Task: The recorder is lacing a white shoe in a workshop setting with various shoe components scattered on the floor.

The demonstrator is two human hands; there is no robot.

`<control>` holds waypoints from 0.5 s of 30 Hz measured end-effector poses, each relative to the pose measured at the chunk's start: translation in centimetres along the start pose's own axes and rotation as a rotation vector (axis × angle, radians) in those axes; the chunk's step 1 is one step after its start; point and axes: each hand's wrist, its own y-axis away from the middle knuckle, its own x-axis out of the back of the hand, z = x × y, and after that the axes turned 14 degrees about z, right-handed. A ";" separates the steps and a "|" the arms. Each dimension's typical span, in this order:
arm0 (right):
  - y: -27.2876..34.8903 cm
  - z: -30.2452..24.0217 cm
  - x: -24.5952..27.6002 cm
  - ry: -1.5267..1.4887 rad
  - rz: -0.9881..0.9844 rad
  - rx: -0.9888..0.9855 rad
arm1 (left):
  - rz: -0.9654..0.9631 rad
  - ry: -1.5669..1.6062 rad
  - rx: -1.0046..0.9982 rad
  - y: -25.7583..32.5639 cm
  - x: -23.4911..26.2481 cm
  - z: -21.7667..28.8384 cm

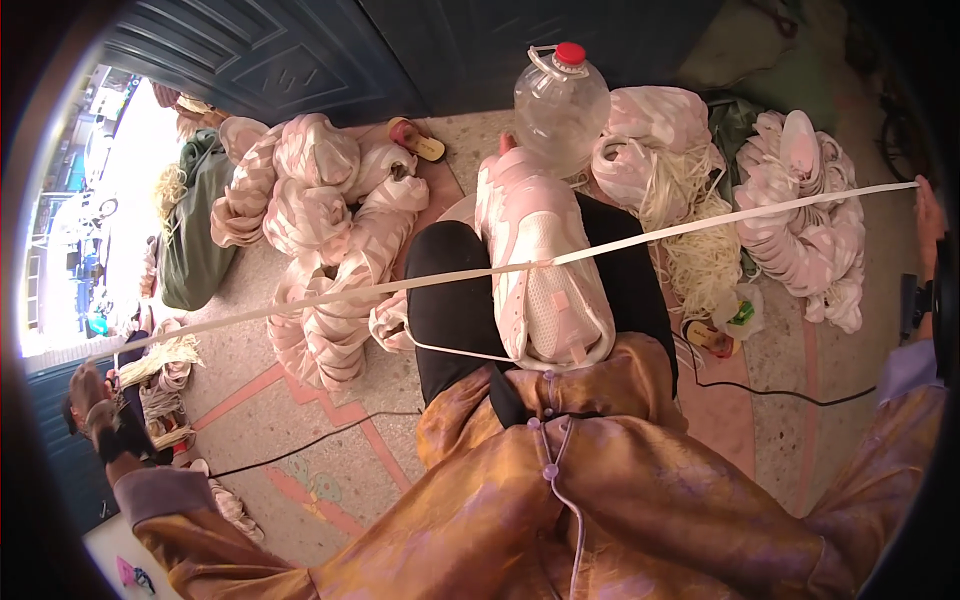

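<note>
A pale pink and white shoe upper [540, 215] rests on my lap between my black-trousered knees. A flat cream shoelace [690, 227] stretches almost straight across it, from far left to far right, and meets the upper near its middle. At the left rim my left hand [95, 400] is closed on one end of the lace, its fingers dark and small. The other end runs to my right hand [930, 225], closed on it at the right rim and partly cut off. A thinner strand of lace hangs in a loop at the upper's left side.
Twisted bundles of pink shoe uppers [335, 235] lie on the floor left; more uppers [800, 230] lie right. Loose cream laces [690, 270] spill beside them. A clear jug [560, 105] with red cap stands ahead. Slippers [418, 140], a green bag [195, 225] and black cable [315, 445] lie around.
</note>
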 end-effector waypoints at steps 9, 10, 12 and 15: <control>14.8 -31.1 -3.0 -1.126 -0.709 -0.966 | -0.659 1.707 1.022 -14.2 5.6 46.0; 15.4 -34.0 -2.7 -1.271 -0.843 -0.885 | -0.652 1.827 0.999 -15.5 8.9 48.7; 15.4 -39.8 -1.1 -1.356 -0.921 -0.911 | -0.586 1.932 0.937 -17.9 14.7 52.9; 14.7 -44.8 0.3 -1.575 -0.967 -0.932 | -0.507 2.120 0.842 -20.7 19.9 56.9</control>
